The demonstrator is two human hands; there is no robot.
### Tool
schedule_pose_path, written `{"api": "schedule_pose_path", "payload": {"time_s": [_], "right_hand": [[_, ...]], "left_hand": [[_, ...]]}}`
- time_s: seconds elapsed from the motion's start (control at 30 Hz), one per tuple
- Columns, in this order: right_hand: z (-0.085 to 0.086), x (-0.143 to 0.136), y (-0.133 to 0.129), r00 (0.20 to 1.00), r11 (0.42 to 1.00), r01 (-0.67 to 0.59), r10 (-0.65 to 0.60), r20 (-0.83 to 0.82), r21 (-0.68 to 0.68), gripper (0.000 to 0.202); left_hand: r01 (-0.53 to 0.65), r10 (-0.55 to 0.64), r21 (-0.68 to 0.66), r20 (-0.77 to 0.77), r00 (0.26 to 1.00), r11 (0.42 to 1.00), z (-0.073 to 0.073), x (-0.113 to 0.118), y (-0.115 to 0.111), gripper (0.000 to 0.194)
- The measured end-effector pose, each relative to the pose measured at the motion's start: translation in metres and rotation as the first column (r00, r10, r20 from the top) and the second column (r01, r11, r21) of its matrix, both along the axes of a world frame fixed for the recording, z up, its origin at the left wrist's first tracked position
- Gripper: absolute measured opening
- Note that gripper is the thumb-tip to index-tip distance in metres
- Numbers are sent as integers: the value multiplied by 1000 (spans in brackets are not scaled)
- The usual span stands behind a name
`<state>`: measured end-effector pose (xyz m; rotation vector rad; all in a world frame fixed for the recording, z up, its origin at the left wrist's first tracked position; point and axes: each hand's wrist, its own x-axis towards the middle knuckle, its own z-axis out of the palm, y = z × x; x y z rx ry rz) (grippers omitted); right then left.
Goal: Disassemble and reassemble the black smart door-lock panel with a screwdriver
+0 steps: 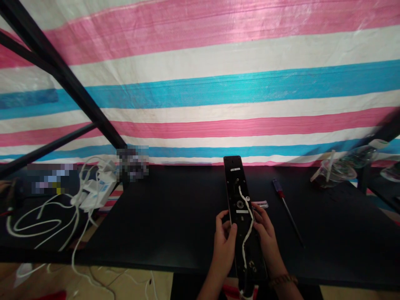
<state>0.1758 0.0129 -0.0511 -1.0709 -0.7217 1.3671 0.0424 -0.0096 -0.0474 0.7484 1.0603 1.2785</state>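
Black panel [240, 229]: two-handed hold

Panel at 5 o'clock in view, over the table [175, 216]. Left hand [223, 237] at its 8 o'clock, right hand [265, 229] at its 4, both gripping its edges. Good practice: press evenly, keep off the white cable [252, 218]. Screwdriver [284, 201] at panel's 3 o'clock.

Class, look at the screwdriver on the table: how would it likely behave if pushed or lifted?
The screwdriver would probably stay stiff, given its long, straight shaft. Pushed, it may swing or roll, being slender. Lifted mid-shaft, it would likely dip toward its thicker handle.
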Motion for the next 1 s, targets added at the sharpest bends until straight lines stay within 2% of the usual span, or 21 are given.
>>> {"api": "schedule_pose_path", "payload": {"time_s": [0.33,0.6,1.0], "right_hand": [[-1,-1,1,1000,1000,-15,15,11,23,49],[-8,1,3,1000,999,-13,13,25,31,48],[1,0,2,999,1000,-10,9,34,29,47]], "left_hand": [[4,-3,18,-50,999,1000,-6,0,1,46],[1,-1,3,-47,999,1000,-4,2,1,44],[0,2,19,-55,998,1000,-3,1,1,46]]}}
